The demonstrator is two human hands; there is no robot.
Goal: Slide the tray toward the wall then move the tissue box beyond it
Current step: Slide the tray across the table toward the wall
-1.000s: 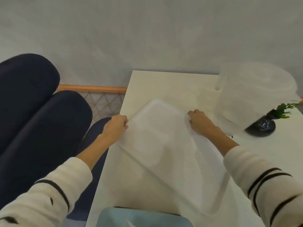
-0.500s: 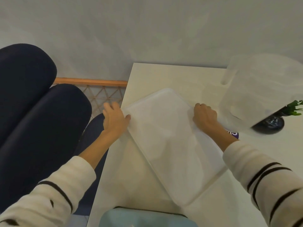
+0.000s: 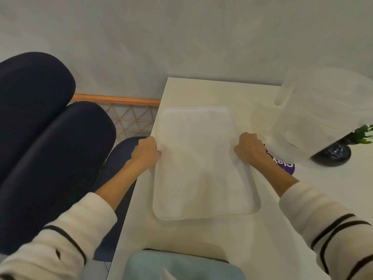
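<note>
Tray (image 3: 201,162) lies flat on the white table (image 3: 201,235), its far edge short of the wall (image 3: 181,37). Left hand (image 3: 146,153) and right hand (image 3: 249,150) are curled closed on its long side rims. Step in hand, by judgement: the slide. Next move calls for an even forward push. Tissue box (image 3: 181,266) sits at the near edge, untouched.

Bare table (image 3: 201,91) betw tray (image 3: 199,158) & wall; clear jug (image 3: 323,118), plant pot (image 3: 333,152) crowd right.
</note>
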